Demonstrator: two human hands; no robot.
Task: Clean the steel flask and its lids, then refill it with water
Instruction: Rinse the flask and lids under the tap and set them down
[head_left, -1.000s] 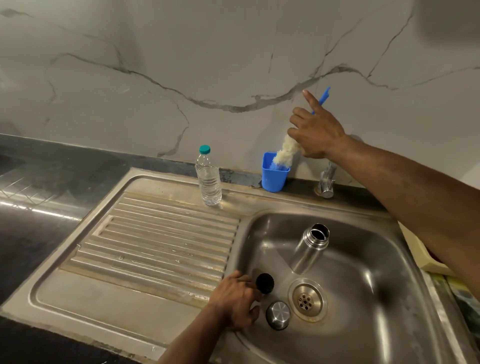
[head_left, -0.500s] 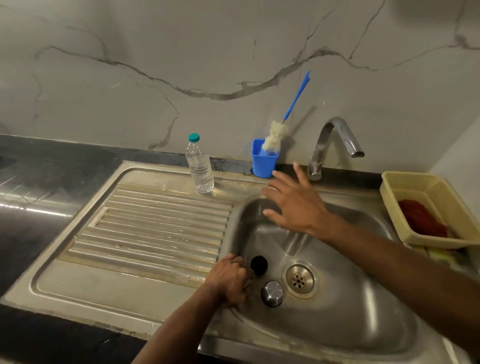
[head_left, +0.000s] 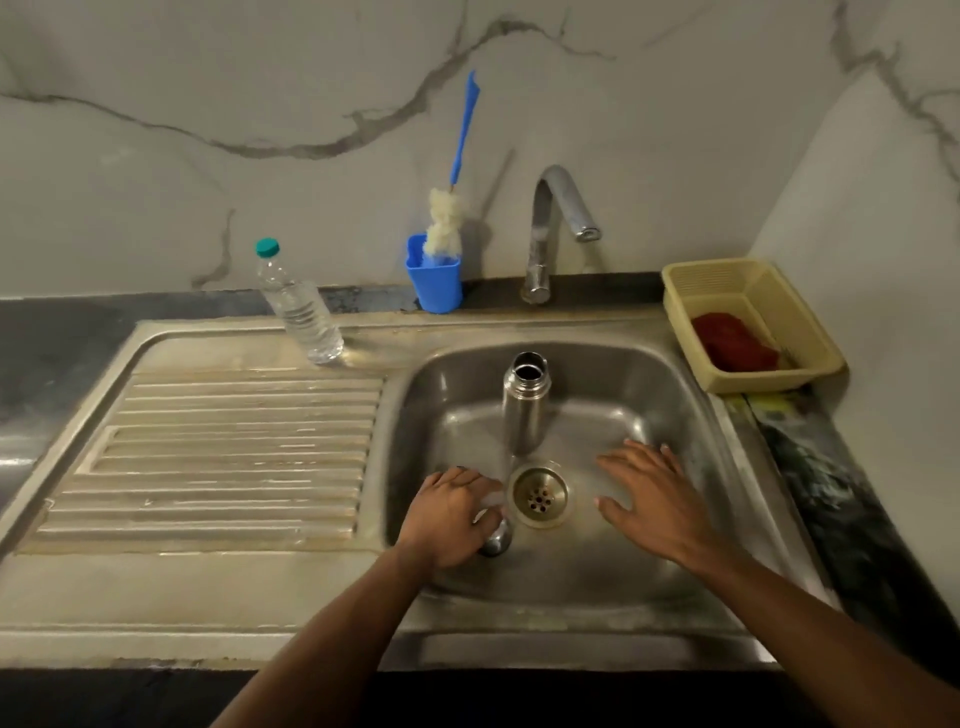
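1. My left hand (head_left: 451, 514) curls over the steel lid (head_left: 496, 538) on the sink (head_left: 691, 395) floor, left of the drain (head_left: 539, 496).
2. My right hand (head_left: 652, 499) hovers flat, fingers spread, holding nothing, right of the drain.
3. Beyond both hands, the steel flask (head_left: 524, 405) stands upright with its mouth uncovered.
4. Farther back on the bench (head_left: 62, 343), the plastic bottle (head_left: 298, 304) shows no readable label.

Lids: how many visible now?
1 clearly: a steel lid in the sink, under the left hand. A dark edge shows at its fingertips; a second may be hidden there.
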